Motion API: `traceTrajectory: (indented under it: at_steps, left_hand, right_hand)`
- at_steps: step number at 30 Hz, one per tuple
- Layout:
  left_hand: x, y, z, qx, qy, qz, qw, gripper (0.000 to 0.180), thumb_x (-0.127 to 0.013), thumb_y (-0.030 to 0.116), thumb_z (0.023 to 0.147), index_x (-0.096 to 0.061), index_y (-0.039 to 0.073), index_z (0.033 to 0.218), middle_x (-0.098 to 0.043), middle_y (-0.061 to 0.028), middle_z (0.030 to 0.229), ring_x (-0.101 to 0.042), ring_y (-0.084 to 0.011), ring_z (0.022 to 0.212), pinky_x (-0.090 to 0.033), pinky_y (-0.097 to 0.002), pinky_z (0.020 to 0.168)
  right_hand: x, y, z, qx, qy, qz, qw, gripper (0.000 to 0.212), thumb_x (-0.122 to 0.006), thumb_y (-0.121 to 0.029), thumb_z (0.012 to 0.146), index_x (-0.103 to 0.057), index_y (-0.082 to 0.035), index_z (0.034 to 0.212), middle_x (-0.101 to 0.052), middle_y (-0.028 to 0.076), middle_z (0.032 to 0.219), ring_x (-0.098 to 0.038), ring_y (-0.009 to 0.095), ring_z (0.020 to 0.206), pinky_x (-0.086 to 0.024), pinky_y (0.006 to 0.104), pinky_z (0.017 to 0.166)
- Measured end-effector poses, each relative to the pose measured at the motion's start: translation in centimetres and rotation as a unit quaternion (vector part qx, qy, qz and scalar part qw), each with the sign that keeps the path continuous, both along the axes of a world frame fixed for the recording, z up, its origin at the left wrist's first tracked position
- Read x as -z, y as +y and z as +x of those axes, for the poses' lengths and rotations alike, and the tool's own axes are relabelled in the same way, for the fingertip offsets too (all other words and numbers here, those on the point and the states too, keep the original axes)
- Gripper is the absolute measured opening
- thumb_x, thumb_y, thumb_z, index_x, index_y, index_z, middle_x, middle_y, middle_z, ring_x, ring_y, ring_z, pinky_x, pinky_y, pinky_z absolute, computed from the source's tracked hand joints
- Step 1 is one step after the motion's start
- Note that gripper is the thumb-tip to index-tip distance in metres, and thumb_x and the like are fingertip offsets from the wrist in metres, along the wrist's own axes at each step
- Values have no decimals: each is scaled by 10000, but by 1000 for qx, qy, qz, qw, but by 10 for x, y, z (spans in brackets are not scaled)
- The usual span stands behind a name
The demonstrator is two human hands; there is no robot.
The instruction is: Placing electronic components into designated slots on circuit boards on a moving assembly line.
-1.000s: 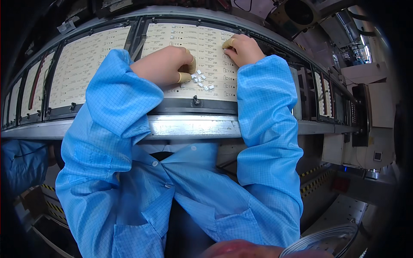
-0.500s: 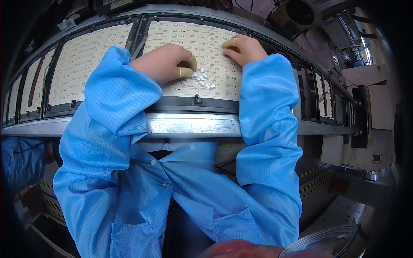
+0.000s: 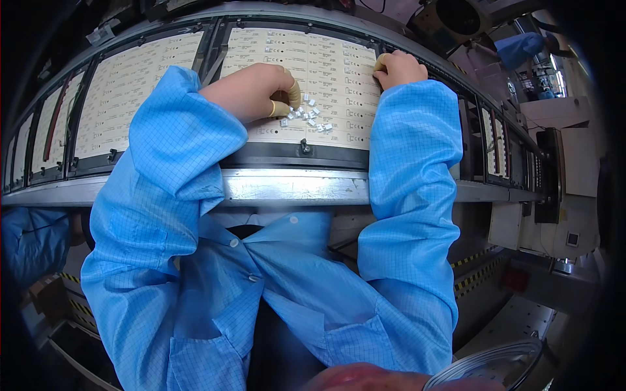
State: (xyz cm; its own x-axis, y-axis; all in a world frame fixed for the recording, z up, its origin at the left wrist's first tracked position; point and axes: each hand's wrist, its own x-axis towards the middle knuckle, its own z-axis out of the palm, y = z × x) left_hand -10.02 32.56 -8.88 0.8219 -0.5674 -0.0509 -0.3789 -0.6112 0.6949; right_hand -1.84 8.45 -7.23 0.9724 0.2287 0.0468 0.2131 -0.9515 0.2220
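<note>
A cream printed circuit-board panel (image 3: 261,135) lies in a black frame (image 3: 261,158) before me. Small white block-shaped parts (image 3: 313,112) lie in a loose group on its near middle. My left hand (image 3: 257,91), with yellowish finger cots, curls over the left side of this group; thumb and forefinger bend toward each other, and their tips partly hide what is between them. At the panel's far right edge, my right hand (image 3: 400,68) has its fingers bent in, thumb and forefinger close together. Anything in that pinch is too small to make out.
More framed panels (image 3: 140,91) stand in line to the left. A metal rail (image 3: 293,187) runs along the near side, with a black clamp knob (image 3: 304,147) on the frame. Another person's blue sleeve (image 3: 520,49) shows at the far right, and blue clothing (image 3: 39,244) at the left.
My right hand has moved right, from above the panel to its far right edge. My left hand stays by the white parts. A blue sleeve has come into view far right.
</note>
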Motion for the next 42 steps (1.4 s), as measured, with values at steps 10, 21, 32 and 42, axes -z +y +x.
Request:
traceTrajectory:
  at_steps: [10,21,32,42]
  left_hand:
    - [-5,19,7,-178,-28,-49,982,174,-627,77,773,-599,7,929,-623,-90,806,-577,-161,735,-472,-268,694]
    - [-2,24,15,-232,-54,-45,970,169,-602,34,785,-605,-1,950,-630,-100,860,-588,-150,799,-471,-257,733]
    - [5,22,22,-152,-207,74,964,171,-595,53,764,-612,-6,924,-597,-177,895,-583,-321,834,-470,-341,761]
    - [7,14,30,-170,-232,138,948,169,-594,69,792,-626,17,950,-605,-154,947,-596,-283,838,-477,-313,756]
  right_hand:
    - [6,47,-44,-291,197,284,892,228,-665,-162,753,-627,-53,950,-598,97,808,-571,197,711,-466,286,651]
    - [3,35,-33,-237,152,403,871,149,-607,-47,761,-601,-26,909,-600,68,786,-579,121,689,-480,246,659]
    - [6,-8,-20,-111,192,429,876,230,-642,-123,792,-626,-35,1003,-633,73,864,-590,138,762,-487,241,712]
    - [12,-6,-21,-93,130,385,909,232,-602,-153,830,-620,-38,1031,-636,106,930,-611,180,814,-499,267,764]
